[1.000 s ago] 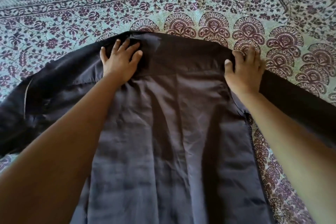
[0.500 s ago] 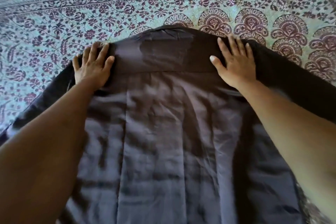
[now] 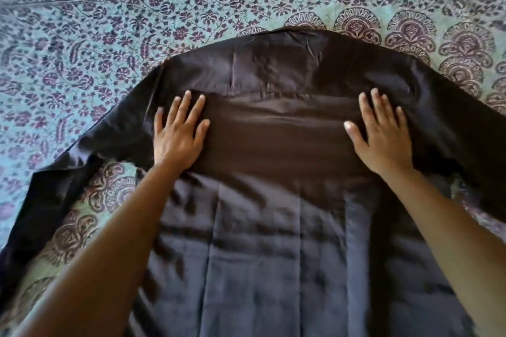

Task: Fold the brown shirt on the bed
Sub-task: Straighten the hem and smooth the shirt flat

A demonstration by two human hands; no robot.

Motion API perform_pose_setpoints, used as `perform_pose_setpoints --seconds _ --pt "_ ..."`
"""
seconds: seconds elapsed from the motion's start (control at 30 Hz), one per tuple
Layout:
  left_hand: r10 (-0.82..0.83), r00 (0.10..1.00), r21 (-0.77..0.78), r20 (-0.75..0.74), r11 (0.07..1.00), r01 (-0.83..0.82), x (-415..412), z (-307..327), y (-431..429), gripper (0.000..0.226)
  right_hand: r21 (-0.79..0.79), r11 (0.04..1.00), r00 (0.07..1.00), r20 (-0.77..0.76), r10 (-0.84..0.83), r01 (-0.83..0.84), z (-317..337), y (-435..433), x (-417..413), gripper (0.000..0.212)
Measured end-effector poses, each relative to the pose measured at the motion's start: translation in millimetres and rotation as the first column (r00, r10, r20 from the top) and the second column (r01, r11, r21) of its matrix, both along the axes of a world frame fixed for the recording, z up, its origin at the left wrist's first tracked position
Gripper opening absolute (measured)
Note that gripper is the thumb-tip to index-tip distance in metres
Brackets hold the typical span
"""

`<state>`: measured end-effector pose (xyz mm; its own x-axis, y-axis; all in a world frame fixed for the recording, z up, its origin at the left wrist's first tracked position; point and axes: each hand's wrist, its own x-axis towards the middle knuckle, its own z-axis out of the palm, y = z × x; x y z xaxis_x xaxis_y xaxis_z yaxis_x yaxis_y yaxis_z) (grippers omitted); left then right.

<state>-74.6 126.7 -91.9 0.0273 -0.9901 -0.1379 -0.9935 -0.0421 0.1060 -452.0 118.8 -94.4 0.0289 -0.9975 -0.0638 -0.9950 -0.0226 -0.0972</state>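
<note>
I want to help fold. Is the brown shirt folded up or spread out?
Spread out. The brown shirt lies flat on the bed sheet, both sleeves stretched out sideways.

The brown shirt (image 3: 273, 145) is smooth woven cloth with a faint sheen; the printed bedsheet (image 3: 109, 35) is matt cotton-like cloth.

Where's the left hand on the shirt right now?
In the head view, the left hand lies flat on the upper back of the dark brown cloth shirt, left of centre and level with the right hand.
</note>
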Motion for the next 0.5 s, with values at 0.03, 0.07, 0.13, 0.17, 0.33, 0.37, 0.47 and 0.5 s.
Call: perform_pose_setpoints --seconds 0.03,0.07,0.13,0.17,0.33,0.37,0.47,0.5 --pt "0.077 0.997 0.014 0.027 0.997 -0.077 23.2 3.2 2.1 0.054 0.018 1.0 1.0 -0.023 -0.016 0.016 2.3 -0.8 -11.2 0.076" --pt "0.158 0.986 0.033 0.045 0.987 -0.159 41.7 7.5 4.7 0.052 0.03 0.999 0.999 -0.04 -0.033 0.034 5.8 0.1 -18.4 0.078" --pt "0.274 0.961 0.052 0.048 0.96 -0.276 53.8 17.6 12.4 0.052 0.031 0.996 0.996 -0.031 -0.081 0.082 13.6 9.0 -18.1 0.08" --pt "0.277 0.96 0.032 0.033 0.96 -0.278 46.8 22.8 20.0 0.052 0.022 0.996 0.996 -0.016 -0.09 0.09 18.2 19.5 -9.9 0.078" --pt "-0.137 0.99 0.013 -0.044 0.99 0.137 -63.4 27.4 97.4 0.057 0.043 0.988 0.986 0.083 0.146 -0.15 16.6 121.1 65.2 0.064" --pt "-0.204 0.978 0.053 -0.051 0.977 0.207 -77.5 23.7 114.7 0.057 0.053 0.986 0.985 0.075 0.153 -0.157 13.4 139.5 70.0 0.063" --pt "-0.141 0.989 0.086 -0.048 0.986 0.145 -51.0 11.9 133.1 0.056 0.033 0.999 0.995 0.087 -0.041 0.038 7.4 165.0 45.4 0.064" --pt "-0.028 0.999 0.078 -0.045 0.996 0.032 -28.3 10.8 135.7 0.057 0.032 0.994 0.991 0.084 -0.104 0.102 7.8 168.4 32.4 0.064"
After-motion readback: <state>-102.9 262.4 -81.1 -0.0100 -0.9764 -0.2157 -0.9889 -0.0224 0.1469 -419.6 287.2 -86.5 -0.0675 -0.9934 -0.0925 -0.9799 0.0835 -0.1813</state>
